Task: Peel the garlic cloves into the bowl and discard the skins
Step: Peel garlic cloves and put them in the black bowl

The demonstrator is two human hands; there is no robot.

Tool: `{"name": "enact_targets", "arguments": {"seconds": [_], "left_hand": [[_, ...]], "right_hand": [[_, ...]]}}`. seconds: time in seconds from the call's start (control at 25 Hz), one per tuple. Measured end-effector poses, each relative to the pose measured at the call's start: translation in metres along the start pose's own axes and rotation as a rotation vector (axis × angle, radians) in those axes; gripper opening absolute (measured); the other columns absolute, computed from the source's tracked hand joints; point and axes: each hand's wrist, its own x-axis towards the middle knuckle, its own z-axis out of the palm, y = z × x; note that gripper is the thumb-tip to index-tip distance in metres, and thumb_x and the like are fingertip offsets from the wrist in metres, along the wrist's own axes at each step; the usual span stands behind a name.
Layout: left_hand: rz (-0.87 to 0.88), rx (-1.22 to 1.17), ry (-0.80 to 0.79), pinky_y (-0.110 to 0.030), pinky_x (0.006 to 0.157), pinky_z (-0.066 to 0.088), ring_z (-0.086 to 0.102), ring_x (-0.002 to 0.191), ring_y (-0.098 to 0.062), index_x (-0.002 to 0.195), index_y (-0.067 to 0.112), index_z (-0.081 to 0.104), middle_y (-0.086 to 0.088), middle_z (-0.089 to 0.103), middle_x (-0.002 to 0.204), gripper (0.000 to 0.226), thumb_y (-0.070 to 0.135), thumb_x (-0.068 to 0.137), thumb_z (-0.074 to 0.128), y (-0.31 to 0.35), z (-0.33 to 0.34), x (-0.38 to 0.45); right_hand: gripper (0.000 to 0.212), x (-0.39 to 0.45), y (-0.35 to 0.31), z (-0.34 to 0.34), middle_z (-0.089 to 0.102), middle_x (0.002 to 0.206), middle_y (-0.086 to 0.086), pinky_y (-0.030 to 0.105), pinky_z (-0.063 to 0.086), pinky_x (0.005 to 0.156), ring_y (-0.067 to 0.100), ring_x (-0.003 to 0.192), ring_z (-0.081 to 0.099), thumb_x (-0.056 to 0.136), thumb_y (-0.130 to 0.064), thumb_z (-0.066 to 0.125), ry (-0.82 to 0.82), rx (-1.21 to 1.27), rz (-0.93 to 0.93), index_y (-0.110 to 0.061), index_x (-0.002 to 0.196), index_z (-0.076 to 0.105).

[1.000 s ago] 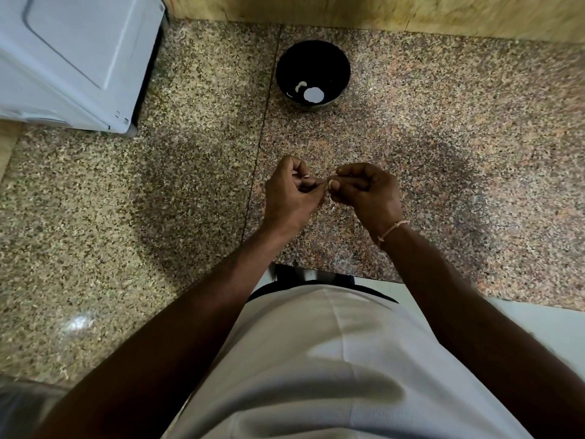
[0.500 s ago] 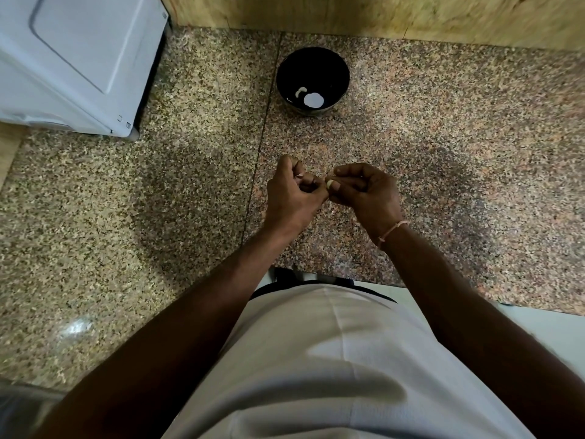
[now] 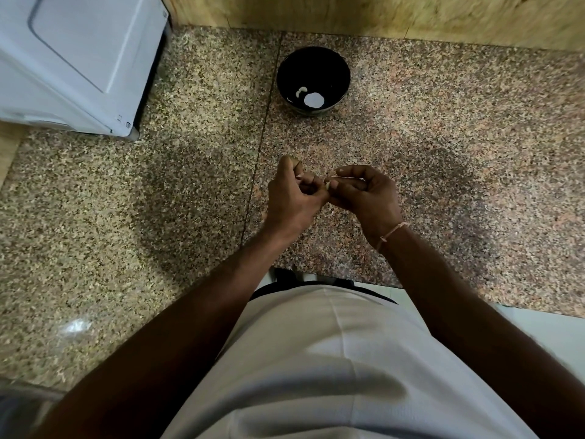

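While the garlic clove (image 3: 328, 184) shows only as a pale sliver between the 2 sets of fingertips, its shape cannot be told further.

Clove: pinched where the fingers of both hands meet, above the counter (image 3: 443, 172) and well short of the bowl (image 3: 313, 79).

Right hand (image 3: 364, 194): fingers curled in, thumb and forefinger nipping the clove, with a thin pale shred of skin (image 3: 335, 176) just above the thumb.

Left hand (image 3: 292, 198): fingers curled tight, tips against the same clove; whether they hold the flesh or only its skin is too small to tell.

Change: against the 2 earlier views the hands sit a touch nearer the body and the left knuckles have rolled upward, while the clove stays between the fingertips. By my reading the skin is being worked loose and is not yet off.

Meaning for the task: this clove is mid-peel; dropping it in and discarding the skin are yet to come.

Bowl: round, black, glossy inside, beyond the fingertips, holding 1 curved white clove and 1 flat white disc, possibly a reflection.

Counter: polished speckled granite in brown and pink, with a straight seam running left of the fingers.

Further out: a smooth white appliance (image 3: 79, 58) far left and a wooden wall (image 3: 380, 14) behind.
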Motion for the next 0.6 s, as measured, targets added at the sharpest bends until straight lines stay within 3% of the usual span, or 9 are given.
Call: {"name": "enact_targets", "arguments": {"seconds": [0.2, 0.36, 0.6], "left_hand": [[-0.026, -0.003, 0.006, -0.034, 0.071, 0.063, 0.071, 0.083, -0.032, 0.097, 0.014, 0.038, -0.024, 0.064, 0.092, 0.048, 0.007, 0.085, 0.084, -0.0005, 0.0016, -0.0004], [-0.040, 0.000, 0.007, -0.027, 0.068, 0.060, 0.069, 0.078, -0.019, 0.097, 0.016, 0.038, -0.006, 0.060, 0.086, 0.049, 0.008, 0.084, 0.084, -0.0013, 0.0021, 0.0005], [-0.034, -0.027, 0.005, -0.035, 0.068, 0.061, 0.072, 0.078, -0.025, 0.095, 0.017, 0.037, -0.010, 0.064, 0.086, 0.047, 0.002, 0.086, 0.081, -0.0046, 0.0024, 0.0000]], "right_hand": [[0.024, 0.0014, -0.0005, 0.0006, 0.079, 0.095, 0.015, 0.050, 0.063, 0.086, 0.032, 0.093, 0.077, 0.087, 0.004, 0.076, 0.008, -0.034, 0.003, -0.006, 0.108, 0.066], [0.026, 0.0023, 0.0005, 0.0009, 0.079, 0.100, 0.012, 0.051, 0.062, 0.087, 0.029, 0.097, 0.077, 0.091, 0.000, 0.074, -0.005, -0.106, -0.022, -0.006, 0.115, 0.066], [0.034, 0.0022, 0.0022, 0.0011, 0.080, 0.102, 0.010, 0.046, 0.063, 0.086, 0.025, 0.099, 0.077, 0.091, 0.004, 0.072, -0.025, -0.145, -0.043, -0.005, 0.122, 0.064]]}}
